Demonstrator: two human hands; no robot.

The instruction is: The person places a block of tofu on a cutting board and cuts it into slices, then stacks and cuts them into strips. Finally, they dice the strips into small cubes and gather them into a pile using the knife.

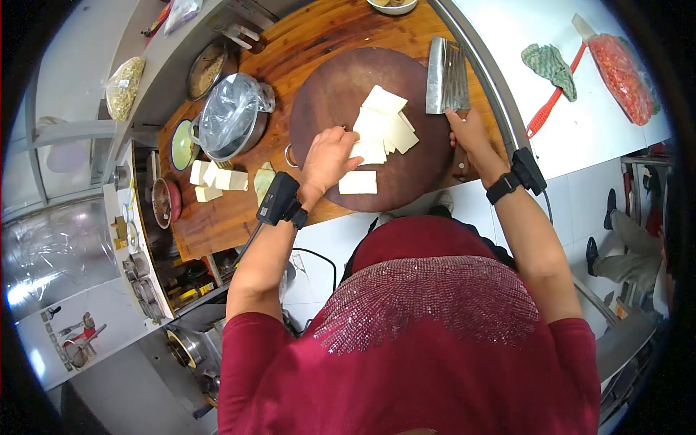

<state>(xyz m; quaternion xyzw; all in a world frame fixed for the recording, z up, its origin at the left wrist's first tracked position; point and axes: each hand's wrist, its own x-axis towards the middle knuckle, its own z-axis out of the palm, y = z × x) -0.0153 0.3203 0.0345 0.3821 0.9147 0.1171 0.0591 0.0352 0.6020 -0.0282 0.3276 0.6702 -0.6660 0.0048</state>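
Note:
My right hand [471, 134] is wrapped round the handle of a broad cleaver [447, 76]. The cleaver's blade points away from me at the right edge of a round wooden chopping board [326, 90]. On the board, thin white slices of what looks like tofu [391, 123] overlap in a fanned pile. My left hand [330, 156] is at the pile's left side, with thumb and fingers closed about the edge of the nearest slices. Below that hand lies a separate white block [358, 182]. More white blocks [230, 180] sit on the wooden table, left of the board.
A metal pot with a clear plastic bag [232, 101] stands on the wooden table [319, 25]. Near it are a pan [209, 70], a green-rimmed bowl [182, 143] and a red bowl [166, 203]. On the right white counter lie a green cloth [549, 70] and a bag of red food [622, 78].

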